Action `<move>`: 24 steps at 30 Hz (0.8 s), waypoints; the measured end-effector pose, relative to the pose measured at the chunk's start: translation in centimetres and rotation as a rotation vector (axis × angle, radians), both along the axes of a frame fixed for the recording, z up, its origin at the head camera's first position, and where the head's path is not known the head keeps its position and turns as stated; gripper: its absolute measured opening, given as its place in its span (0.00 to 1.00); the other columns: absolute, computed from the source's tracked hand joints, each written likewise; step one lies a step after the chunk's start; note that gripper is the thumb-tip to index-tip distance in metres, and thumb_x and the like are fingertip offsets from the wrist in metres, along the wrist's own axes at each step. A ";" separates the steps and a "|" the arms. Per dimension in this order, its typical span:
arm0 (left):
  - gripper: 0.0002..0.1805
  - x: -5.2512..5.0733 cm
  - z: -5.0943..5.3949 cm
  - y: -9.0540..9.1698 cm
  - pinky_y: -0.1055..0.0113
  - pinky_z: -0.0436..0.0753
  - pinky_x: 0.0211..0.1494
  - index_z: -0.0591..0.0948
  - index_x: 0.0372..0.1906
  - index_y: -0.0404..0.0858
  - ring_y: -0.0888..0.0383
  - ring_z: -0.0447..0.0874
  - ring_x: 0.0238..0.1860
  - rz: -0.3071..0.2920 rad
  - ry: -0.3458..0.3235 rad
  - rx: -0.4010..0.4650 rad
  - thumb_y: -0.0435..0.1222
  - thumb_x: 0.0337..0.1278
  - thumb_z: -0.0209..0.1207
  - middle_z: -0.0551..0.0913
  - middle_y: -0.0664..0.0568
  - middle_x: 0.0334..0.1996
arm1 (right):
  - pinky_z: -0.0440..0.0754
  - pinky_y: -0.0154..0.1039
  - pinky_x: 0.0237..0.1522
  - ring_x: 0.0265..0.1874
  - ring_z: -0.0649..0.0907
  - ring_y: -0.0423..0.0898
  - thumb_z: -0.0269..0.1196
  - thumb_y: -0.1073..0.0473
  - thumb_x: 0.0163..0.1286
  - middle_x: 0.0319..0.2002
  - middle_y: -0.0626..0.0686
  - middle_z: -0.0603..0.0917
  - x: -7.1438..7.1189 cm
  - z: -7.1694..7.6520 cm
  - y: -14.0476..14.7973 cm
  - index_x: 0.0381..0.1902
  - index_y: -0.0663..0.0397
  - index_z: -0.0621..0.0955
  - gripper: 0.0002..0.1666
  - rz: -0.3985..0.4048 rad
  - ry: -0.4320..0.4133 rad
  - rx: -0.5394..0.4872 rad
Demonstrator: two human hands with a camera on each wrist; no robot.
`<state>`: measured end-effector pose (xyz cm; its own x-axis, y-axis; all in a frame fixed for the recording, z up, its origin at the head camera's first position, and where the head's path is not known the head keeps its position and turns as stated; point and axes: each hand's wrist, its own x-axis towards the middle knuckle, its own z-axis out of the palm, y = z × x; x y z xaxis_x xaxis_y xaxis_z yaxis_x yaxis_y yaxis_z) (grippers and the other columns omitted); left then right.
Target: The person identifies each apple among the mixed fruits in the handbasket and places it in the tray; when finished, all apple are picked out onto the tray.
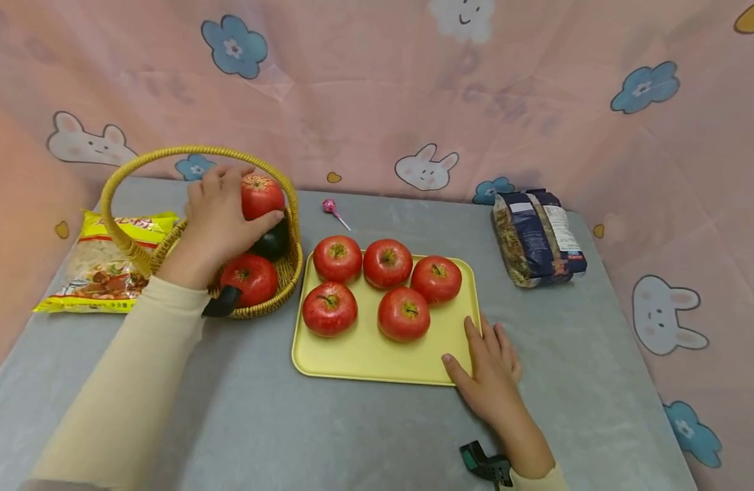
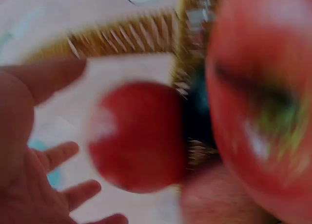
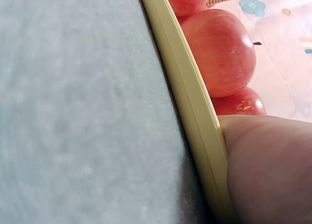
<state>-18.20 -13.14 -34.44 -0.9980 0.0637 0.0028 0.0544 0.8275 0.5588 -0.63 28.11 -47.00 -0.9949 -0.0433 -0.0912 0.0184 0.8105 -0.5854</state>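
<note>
A yellow wicker basket [image 1: 293, 273] holds a red apple [image 1: 250, 281] at the front, a dark green rounded thing [image 1: 273, 242], and another red apple [image 1: 262, 198] at the back. My left hand [image 1: 220, 211] reaches over the basket beside the back apple. Its thumb and fingers are spread in the left wrist view, where that apple [image 2: 139, 136] appears just past the fingertips. Several red apples [image 1: 404, 314] stand on a pale yellow tray [image 1: 364, 358]. At the tray's right front corner rests my right hand [image 1: 490, 375], fingers extended, its thumb [image 3: 273, 141] over the rim.
A yellow food packet [image 1: 106, 266] lies left of the basket, partly behind it. Behind the tray is a pink lollipop [image 1: 330, 206]. A dark clear-windowed bag [image 1: 536, 239] sits at the right rear. A printed pink cloth [image 1: 352, 102] hangs behind the grey table [image 1: 327, 436].
</note>
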 end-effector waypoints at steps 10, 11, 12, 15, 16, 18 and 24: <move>0.44 -2.8 -2.1 -0.9 0.28 0.72 0.66 0.58 0.84 0.38 0.26 0.58 0.72 -0.155 -0.096 0.081 0.46 0.73 0.64 0.50 0.31 0.79 | 0.35 0.77 0.69 0.80 0.40 0.71 0.61 0.45 0.79 0.84 0.66 0.48 0.0 0.1 0.1 0.84 0.62 0.58 0.47 -0.006 -0.010 0.000; 0.44 -2.5 -2.1 -0.8 0.28 0.72 0.66 0.59 0.84 0.37 0.27 0.58 0.72 -0.160 -0.073 0.085 0.45 0.72 0.65 0.51 0.31 0.79 | 0.35 0.77 0.69 0.80 0.40 0.71 0.61 0.45 0.79 0.84 0.66 0.48 0.0 0.1 0.1 0.84 0.62 0.58 0.47 -0.006 -0.011 0.000; 0.43 -2.2 -2.1 -0.7 0.28 0.71 0.66 0.60 0.83 0.36 0.27 0.58 0.72 -0.169 -0.049 0.088 0.44 0.72 0.65 0.52 0.31 0.78 | 0.35 0.77 0.69 0.80 0.40 0.71 0.61 0.45 0.79 0.84 0.66 0.48 0.0 0.1 0.0 0.84 0.62 0.58 0.47 -0.007 -0.012 -0.001; 0.41 -0.2 -1.5 -0.2 0.28 0.70 0.66 0.63 0.82 0.36 0.29 0.58 0.73 -0.184 0.026 0.116 0.42 0.71 0.67 0.55 0.32 0.77 | 0.35 0.77 0.68 0.80 0.40 0.71 0.61 0.45 0.79 0.84 0.66 0.49 0.0 0.1 0.0 0.84 0.62 0.58 0.47 -0.006 -0.016 -0.001; 0.41 0.6 -1.2 0.0 0.28 0.69 0.66 0.64 0.81 0.35 0.29 0.58 0.73 -0.182 0.058 0.127 0.41 0.70 0.67 0.56 0.33 0.77 | 0.35 0.77 0.68 0.80 0.40 0.71 0.61 0.44 0.79 0.84 0.66 0.49 0.0 0.1 0.0 0.84 0.62 0.58 0.47 -0.004 -0.016 0.000; 0.41 2.5 -0.7 0.7 0.28 0.69 0.66 0.64 0.81 0.37 0.30 0.56 0.74 -0.167 0.117 0.149 0.40 0.69 0.68 0.57 0.34 0.77 | 0.34 0.77 0.68 0.80 0.40 0.71 0.61 0.44 0.79 0.84 0.66 0.49 0.0 0.1 0.0 0.84 0.62 0.58 0.47 -0.001 -0.014 -0.003; 0.44 7.4 -0.1 4.5 0.34 0.75 0.65 0.67 0.82 0.45 0.37 0.59 0.74 -0.135 0.250 0.236 0.41 0.65 0.73 0.62 0.40 0.75 | 0.35 0.77 0.69 0.81 0.40 0.71 0.61 0.45 0.79 0.84 0.66 0.48 -0.1 0.1 0.0 0.84 0.61 0.58 0.47 0.004 -0.006 -0.005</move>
<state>-10.83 -8.60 -34.58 -0.9474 0.1630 0.2753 0.3127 0.6538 0.6890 -0.72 28.13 -46.86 -0.9941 -0.0483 -0.0967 0.0181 0.8074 -0.5897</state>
